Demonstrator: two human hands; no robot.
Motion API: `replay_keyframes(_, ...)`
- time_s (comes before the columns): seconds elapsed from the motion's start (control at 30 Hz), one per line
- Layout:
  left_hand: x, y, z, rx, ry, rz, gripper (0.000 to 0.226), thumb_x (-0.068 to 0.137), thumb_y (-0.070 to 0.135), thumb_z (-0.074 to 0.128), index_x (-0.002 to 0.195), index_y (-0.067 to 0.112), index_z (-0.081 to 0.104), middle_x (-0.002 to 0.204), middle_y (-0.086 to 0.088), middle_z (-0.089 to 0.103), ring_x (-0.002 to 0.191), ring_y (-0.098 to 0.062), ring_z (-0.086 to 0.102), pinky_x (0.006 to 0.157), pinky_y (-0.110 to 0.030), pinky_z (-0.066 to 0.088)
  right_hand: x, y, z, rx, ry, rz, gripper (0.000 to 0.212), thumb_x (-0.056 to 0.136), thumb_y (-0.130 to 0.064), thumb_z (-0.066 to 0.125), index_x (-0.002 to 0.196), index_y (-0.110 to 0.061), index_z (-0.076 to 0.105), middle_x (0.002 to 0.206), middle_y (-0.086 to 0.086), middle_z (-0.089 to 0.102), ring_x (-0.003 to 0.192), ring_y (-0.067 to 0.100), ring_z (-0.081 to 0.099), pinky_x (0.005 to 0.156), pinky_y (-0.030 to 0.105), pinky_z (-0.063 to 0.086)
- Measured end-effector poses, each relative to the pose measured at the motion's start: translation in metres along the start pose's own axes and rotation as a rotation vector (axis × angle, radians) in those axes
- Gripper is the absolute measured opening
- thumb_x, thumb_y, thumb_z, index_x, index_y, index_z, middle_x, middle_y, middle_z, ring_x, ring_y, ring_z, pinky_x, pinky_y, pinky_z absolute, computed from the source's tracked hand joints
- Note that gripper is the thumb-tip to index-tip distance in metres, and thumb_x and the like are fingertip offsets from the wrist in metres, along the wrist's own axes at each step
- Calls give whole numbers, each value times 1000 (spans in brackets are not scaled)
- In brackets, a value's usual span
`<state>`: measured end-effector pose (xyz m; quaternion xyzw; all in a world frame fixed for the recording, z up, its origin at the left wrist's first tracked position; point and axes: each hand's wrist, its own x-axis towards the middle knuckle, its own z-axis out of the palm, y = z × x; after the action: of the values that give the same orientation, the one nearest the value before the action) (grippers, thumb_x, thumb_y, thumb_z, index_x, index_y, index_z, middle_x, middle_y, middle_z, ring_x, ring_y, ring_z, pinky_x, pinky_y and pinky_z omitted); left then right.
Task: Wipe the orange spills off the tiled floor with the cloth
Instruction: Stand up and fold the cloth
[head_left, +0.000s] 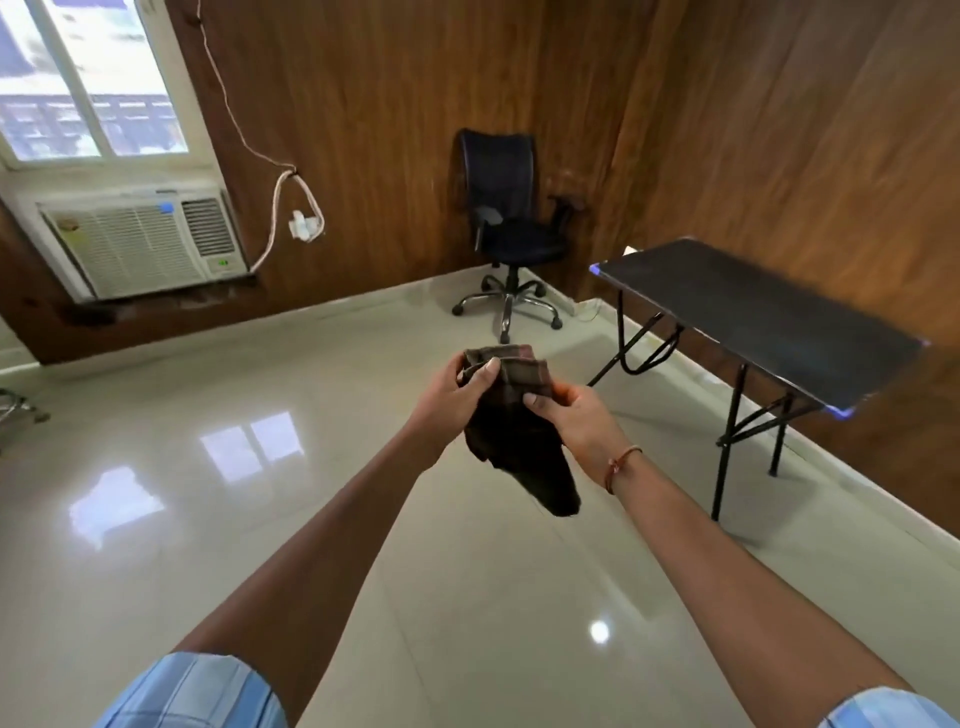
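A dark brown checked cloth hangs in the air at the middle of the view, above the glossy pale tiled floor. My left hand grips its upper left part, thumb on top of the folded edge. My right hand pinches the cloth's right side; a thin orange band circles that wrist. The cloth's lower end droops to a point between my forearms. No orange spill shows on the floor in this view.
A black folding table stands at the right along the wood-panelled wall. A black office chair sits in the far corner. A window air conditioner and a dangling white cable are at the left wall.
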<state>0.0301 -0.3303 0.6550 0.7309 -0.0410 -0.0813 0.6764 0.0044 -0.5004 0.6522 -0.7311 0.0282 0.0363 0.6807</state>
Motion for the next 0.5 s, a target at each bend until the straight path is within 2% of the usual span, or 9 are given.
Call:
replay_keyframes(0.07, -19, -2, -22, -65, -161, -92, 47, 87, 50, 63, 119, 17, 59, 110, -4, 71, 100, -17, 68, 83, -34, 57, -6, -11, 18, 79, 40, 14, 14, 91, -14, 65, 104, -14, 71, 100, 8, 75, 96, 26, 71, 86, 39, 56)
replay_keyframes(0.13, -32, -9, -42, -79, -239, -108, 37, 89, 36, 66, 114, 8, 64, 106, -11, 72, 96, -22, 70, 79, -32, 57, -11, -14, 36, 153, 82, 63, 17, 90, -13, 66, 107, -11, 70, 101, 11, 74, 97, 29, 70, 88, 42, 56)
replay_keyframes(0.17, -35, -8, -48, -104, -202, -100, 29, 91, 29, 66, 110, 7, 66, 103, -14, 73, 95, -24, 70, 80, -34, 57, -13, -13, 44, 205, 95, 91, 22, 90, -14, 66, 111, -10, 68, 103, 12, 73, 99, 29, 69, 88, 42, 56)
replay_keyframes(0.23, -38, 1, -61, -123, -81, -92, 24, 90, 28, 66, 106, 11, 68, 100, -14, 72, 95, -28, 68, 84, -41, 56, -24, -10, 64, 268, 85, 133, 29, 93, -20, 63, 120, -11, 64, 107, 10, 71, 101, 26, 66, 84, 37, 54)
replay_keyframes(0.3, -42, 11, -72, -55, -9, -115, 27, 91, 33, 63, 110, 14, 62, 101, -11, 68, 94, -25, 66, 78, -37, 56, -39, -4, 84, 231, 21, 165, 27, 95, -21, 58, 121, -14, 62, 105, 6, 69, 99, 22, 63, 85, 34, 49)
replay_keyframes(0.37, -44, 15, -80, -1, 34, -121, 25, 94, 32, 60, 111, 14, 59, 100, -10, 67, 90, -23, 66, 74, -35, 57, -50, -1, 95, 255, 22, 161, 25, 95, -14, 57, 120, -13, 61, 105, 6, 68, 101, 21, 61, 90, 34, 47)
replay_keyframes(0.43, -48, 15, -90, 18, 23, -124, 23, 95, 30, 59, 111, 14, 60, 99, -11, 69, 89, -23, 68, 77, -37, 58, -55, -5, 100, 314, 106, 124, 26, 94, -10, 58, 119, -12, 61, 110, 7, 68, 105, 22, 62, 88, 32, 49)
replay_keyframes(0.5, -53, 16, -96, 23, -129, -161, 22, 93, 25, 61, 112, 14, 58, 102, -13, 70, 92, -25, 69, 79, -38, 57, -55, -10, 102, 340, 187, 115, 23, 93, -8, 58, 116, -13, 62, 107, 8, 69, 101, 22, 65, 80, 31, 51)
